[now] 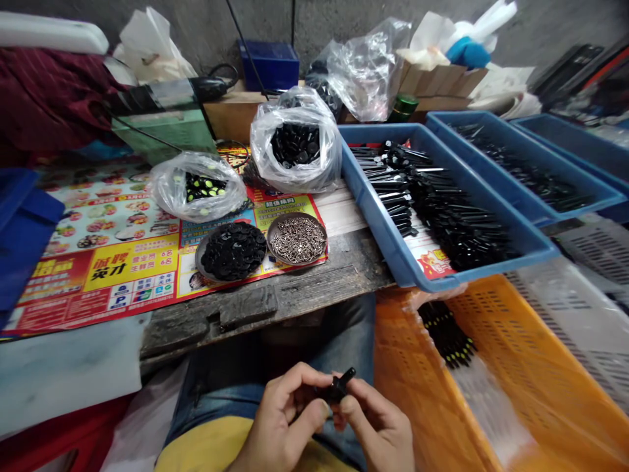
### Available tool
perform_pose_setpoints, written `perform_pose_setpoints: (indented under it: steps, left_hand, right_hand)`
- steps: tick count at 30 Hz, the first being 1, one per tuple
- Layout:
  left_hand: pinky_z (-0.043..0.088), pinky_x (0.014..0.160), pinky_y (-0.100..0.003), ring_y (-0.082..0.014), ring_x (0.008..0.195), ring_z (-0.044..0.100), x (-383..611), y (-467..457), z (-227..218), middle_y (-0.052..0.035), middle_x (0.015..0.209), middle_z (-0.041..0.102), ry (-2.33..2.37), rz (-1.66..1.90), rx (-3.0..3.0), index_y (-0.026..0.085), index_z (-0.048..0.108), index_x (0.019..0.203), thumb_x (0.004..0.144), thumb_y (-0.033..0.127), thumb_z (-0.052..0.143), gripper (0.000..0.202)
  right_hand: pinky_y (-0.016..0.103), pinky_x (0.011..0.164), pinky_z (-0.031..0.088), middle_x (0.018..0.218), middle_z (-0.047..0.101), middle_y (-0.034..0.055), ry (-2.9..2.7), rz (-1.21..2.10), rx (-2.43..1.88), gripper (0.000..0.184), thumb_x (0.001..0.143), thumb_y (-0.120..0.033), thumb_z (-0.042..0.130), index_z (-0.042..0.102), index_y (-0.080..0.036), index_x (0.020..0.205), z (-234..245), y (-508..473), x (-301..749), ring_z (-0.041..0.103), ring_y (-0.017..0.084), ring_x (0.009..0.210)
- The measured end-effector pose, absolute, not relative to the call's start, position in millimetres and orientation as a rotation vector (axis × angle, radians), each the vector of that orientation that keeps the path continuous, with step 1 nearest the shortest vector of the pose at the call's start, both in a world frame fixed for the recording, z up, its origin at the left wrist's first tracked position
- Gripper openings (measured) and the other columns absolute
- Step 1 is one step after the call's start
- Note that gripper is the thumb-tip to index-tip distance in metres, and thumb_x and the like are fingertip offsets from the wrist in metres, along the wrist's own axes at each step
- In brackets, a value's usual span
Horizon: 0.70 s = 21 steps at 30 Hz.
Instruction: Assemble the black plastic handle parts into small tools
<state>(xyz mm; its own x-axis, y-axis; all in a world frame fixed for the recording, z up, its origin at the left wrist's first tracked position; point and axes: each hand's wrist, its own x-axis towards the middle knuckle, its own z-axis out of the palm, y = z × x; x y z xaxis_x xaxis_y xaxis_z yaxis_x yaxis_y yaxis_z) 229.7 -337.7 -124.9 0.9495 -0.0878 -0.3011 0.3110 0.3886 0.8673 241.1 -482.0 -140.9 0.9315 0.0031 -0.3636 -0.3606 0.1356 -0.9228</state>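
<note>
Above my lap, my left hand (293,413) and my right hand (376,419) are closed on the same small black plastic part (339,388). A short stub of it sticks up between the fingertips; the rest is covered by my fingers, so its exact kind cannot be told. Beyond the hands, near the bench edge, a shallow dish holds black round discs (233,251). Right beside it is a dish of small metal screws or pins (298,239). Behind these stand a bag of black and yellow-green pieces (204,188) and a bag of black pieces (295,145).
A blue tray (383,242) of long black parts (457,210) stands on the right, with a second blue tray (550,213) behind. Below it an orange crate (535,341) contains black pieces with yellow-green spots (449,334). The worn wooden bench edge (314,282) lies ahead of my knees.
</note>
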Motion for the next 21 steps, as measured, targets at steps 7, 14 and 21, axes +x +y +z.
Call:
perform_pose_setpoints:
  steps: [7, 14, 21]
  left_hand:
    - [0.048, 0.057, -0.017, -0.0111, 0.067, 0.063, 231.8, -338.1, -124.6, -0.0005, 0.083, 0.065, 0.151, -0.164, 1.198, 0.021, 0.071, 0.092, 0.084, 0.017, 0.067, 0.01]
    - [0.048, 0.057, -0.017, -0.0108, 0.064, 0.061, 232.1, -337.5, -123.7, -0.0006, 0.08, 0.062, 0.13, -0.143, 1.211, 0.02, 0.072, 0.091, 0.084, 0.016, 0.066, 0.01]
    - [0.048, 0.057, -0.019, -0.0116, 0.063, 0.061, 232.7, -339.7, -123.2, -0.0009, 0.079, 0.061, 0.131, -0.144, 1.222, 0.019, 0.072, 0.091, 0.084, 0.017, 0.066, 0.01]
  right_hand:
    - [0.018, 0.049, 0.044, 0.056, 0.061, -0.0021, 0.232, 0.253, -1.537, 0.013, 0.074, -0.039, 0.075, 0.079, -0.027, 0.076, -138.2, -482.7, 241.0, 0.055, 0.011, 0.049]
    - [0.018, 0.05, 0.043, 0.054, 0.059, -0.0018, 0.178, 0.27, -1.542, 0.024, 0.078, -0.041, 0.071, 0.074, -0.022, 0.062, -141.2, -485.9, 241.4, 0.053, 0.011, 0.05]
    - [0.021, 0.051, 0.042, 0.051, 0.06, 0.0001, 0.128, 0.28, -1.582, 0.038, 0.084, -0.046, 0.064, 0.069, -0.019, 0.056, -142.4, -487.6, 241.8, 0.055, 0.013, 0.048]
